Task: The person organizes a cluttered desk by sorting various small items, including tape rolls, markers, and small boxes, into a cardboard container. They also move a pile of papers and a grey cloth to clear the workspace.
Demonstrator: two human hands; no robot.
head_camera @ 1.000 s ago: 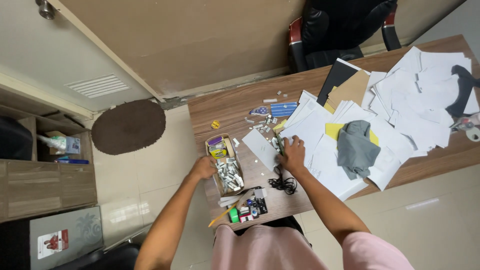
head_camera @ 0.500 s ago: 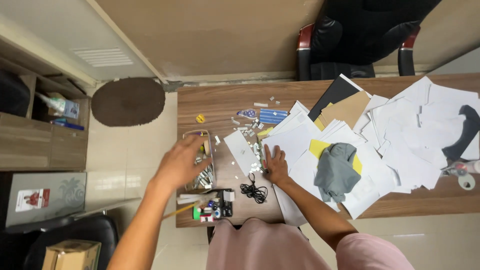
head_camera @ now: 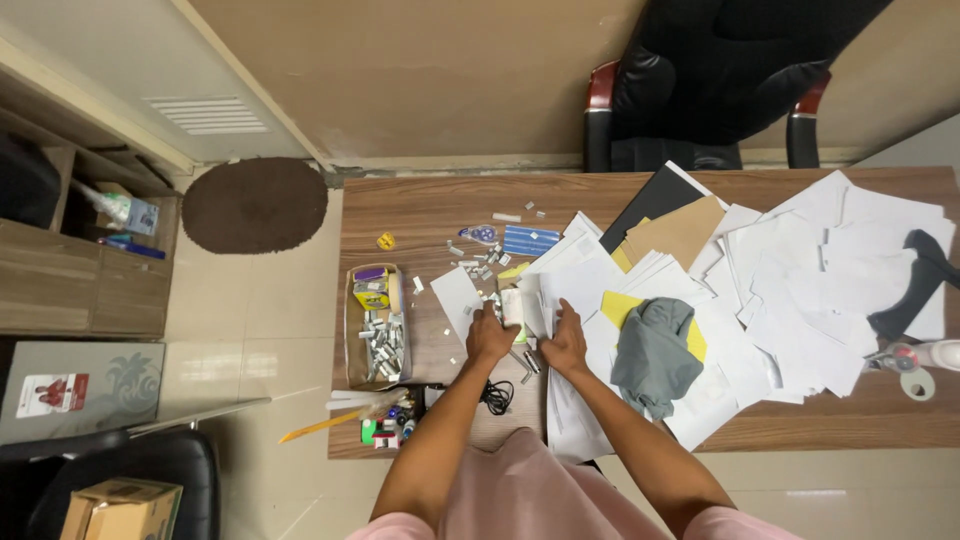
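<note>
My left hand [head_camera: 490, 336] is at the middle of the wooden desk [head_camera: 420, 215], fingers closed around a small white pack [head_camera: 512, 306] that stands just above them. My right hand [head_camera: 566, 342] lies right beside it, fingers spread flat on a sheet of white paper [head_camera: 585, 285]. Small metal clips and paper scraps [head_camera: 478, 268] are scattered just beyond both hands. A black cable [head_camera: 496, 396] lies near my left wrist.
A narrow open box [head_camera: 353, 330] of metal clips and small items sits at the desk's left. A grey cloth [head_camera: 655, 352] lies on yellow paper; white sheets [head_camera: 820, 270] cover the right half. Tape roll [head_camera: 916, 385] far right, black chair [head_camera: 720, 80] behind, brown rug [head_camera: 255, 203] on the floor.
My left hand left the clip box at the desk's left and came to the middle beside my right hand, now holding the small white pack. The view shifted slightly.
</note>
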